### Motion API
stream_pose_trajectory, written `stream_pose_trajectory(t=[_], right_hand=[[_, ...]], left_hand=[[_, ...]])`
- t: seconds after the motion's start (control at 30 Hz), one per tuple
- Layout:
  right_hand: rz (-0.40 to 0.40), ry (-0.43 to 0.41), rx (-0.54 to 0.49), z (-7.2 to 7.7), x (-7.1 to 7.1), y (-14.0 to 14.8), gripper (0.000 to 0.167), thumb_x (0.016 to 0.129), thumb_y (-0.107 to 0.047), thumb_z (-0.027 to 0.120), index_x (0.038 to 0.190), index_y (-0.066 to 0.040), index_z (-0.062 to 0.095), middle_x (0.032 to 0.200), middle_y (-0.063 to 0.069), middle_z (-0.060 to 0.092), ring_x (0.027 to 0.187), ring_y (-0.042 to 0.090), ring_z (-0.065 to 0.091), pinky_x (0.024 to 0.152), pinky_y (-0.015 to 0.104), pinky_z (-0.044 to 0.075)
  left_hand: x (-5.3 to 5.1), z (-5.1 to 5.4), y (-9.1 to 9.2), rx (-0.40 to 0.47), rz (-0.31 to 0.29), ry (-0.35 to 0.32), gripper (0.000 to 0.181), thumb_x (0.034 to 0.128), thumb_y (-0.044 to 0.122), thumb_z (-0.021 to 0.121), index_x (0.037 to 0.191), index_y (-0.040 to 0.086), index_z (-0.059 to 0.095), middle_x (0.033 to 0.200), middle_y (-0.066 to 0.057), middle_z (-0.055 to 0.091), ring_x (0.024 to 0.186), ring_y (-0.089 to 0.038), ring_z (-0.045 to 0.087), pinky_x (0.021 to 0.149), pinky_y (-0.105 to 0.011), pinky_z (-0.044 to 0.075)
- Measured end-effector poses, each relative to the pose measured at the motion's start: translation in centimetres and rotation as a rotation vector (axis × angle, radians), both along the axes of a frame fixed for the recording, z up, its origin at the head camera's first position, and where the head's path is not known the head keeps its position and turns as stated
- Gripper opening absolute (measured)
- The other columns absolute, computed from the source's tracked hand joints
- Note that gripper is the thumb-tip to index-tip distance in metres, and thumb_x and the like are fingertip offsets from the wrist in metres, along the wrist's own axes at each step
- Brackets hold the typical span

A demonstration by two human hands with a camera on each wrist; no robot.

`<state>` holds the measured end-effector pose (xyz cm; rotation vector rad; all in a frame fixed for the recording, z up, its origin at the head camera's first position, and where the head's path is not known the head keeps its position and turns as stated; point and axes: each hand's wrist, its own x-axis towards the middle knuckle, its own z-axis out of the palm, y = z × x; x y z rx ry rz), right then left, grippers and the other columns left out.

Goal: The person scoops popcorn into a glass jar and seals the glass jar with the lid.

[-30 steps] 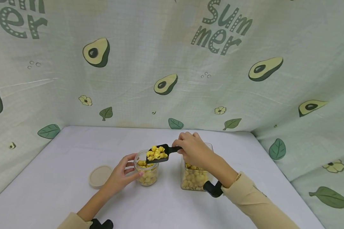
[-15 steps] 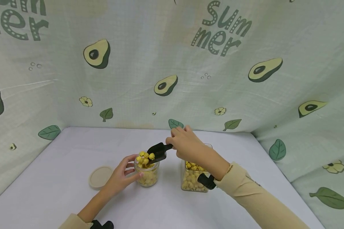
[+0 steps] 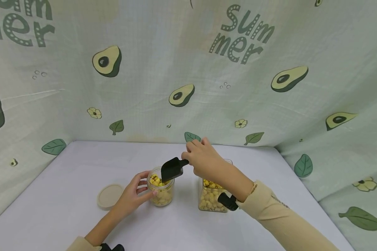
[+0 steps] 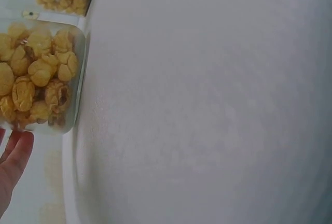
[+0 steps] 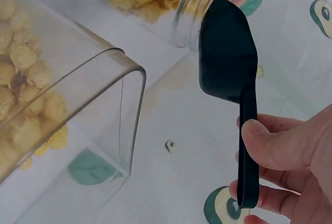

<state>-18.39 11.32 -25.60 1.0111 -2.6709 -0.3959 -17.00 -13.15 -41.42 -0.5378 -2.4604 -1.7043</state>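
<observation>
A round glass jar with yellow popcorn inside stands upright, and my left hand curls its fingers and thumb around its side. My right hand pinches the handle of a black scoop, whose tilted bowl is over the jar's mouth. In the right wrist view the scoop shows its dark underside at the rim of the jar, with thumb and fingers of the right hand on the handle. The left wrist view shows popcorn behind the jar's glass and fingertips of the left hand.
A clear rectangular container of popcorn stands right of the jar, partly under my right forearm. A round beige lid lies on the white table left of the jar. A patterned cloth hangs behind.
The scoop has moved left and tipped over the jar, and the popcorn in it has dropped off into the jar. My left hand has stayed around the jar.
</observation>
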Motion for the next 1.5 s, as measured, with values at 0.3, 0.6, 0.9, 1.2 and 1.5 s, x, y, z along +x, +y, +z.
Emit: stream_pose_trajectory(t=[0.3, 0.6, 0.9, 1.2, 1.5], right_hand=[[0.019, -0.003, -0.096, -0.8, 0.0, 1.1, 0.022, 0.084, -0.014, 0.067, 0.105, -0.02, 0.067, 0.089, -0.001, 0.053, 0.083, 0.017, 0.044, 0.072, 0.032, 0.033], [0.002, -0.036, -0.287, -1.1, 0.4, 2.8, 0.022, 0.085, -0.011, 0.067, 0.104, -0.02, 0.067, 0.089, -0.004, 0.053, 0.086, 0.016, 0.047, 0.078, 0.036, 0.038], [0.013, -0.003, -0.471, -1.3, 1.6, 5.9, 0.02, 0.083, -0.009, 0.068, 0.102, -0.015, 0.068, 0.092, -0.002, 0.056, 0.089, 0.018, 0.053, 0.075, 0.036, 0.038], [0.004, 0.012, -0.564, -1.8, 2.3, 8.8, 0.023, 0.08, -0.006, 0.071, 0.102, -0.014, 0.068, 0.091, -0.003, 0.058, 0.09, 0.016, 0.053, 0.077, 0.039, 0.038], [-0.001, 0.009, -0.643, -2.0, 2.7, 10.8, 0.028, 0.078, 0.0, 0.071, 0.102, -0.014, 0.068, 0.09, -0.005, 0.059, 0.084, 0.016, 0.053, 0.077, 0.042, 0.039]], left_hand=[[-0.1, 0.1, 0.1, -0.008, -0.005, -0.006, 0.063, 0.082, 0.019, 0.071, 0.134, 0.007, 0.039, 0.136, -0.015, 0.044, 0.113, -0.029, 0.049, 0.093, -0.034, 0.05], [0.0, 0.1, 0.1, -0.018, 0.0, -0.017, 0.063, 0.0818, 0.019, 0.072, 0.135, 0.006, 0.039, 0.136, -0.013, 0.044, 0.114, -0.028, 0.05, 0.094, -0.034, 0.049], [-0.1, 0.0, 0.0, -0.02, 0.007, -0.014, 0.063, 0.0813, 0.019, 0.072, 0.134, 0.006, 0.039, 0.135, -0.014, 0.044, 0.113, -0.028, 0.05, 0.093, -0.034, 0.05], [-0.3, -0.2, -0.2, -0.022, 0.007, -0.019, 0.065, 0.0812, 0.021, 0.072, 0.135, 0.01, 0.038, 0.137, -0.011, 0.042, 0.114, -0.026, 0.048, 0.093, -0.024, 0.049], [0.1, 0.2, 0.0, -0.01, 0.0, -0.015, 0.064, 0.0818, 0.02, 0.072, 0.135, 0.007, 0.039, 0.136, -0.014, 0.043, 0.112, -0.028, 0.048, 0.093, -0.033, 0.049]])
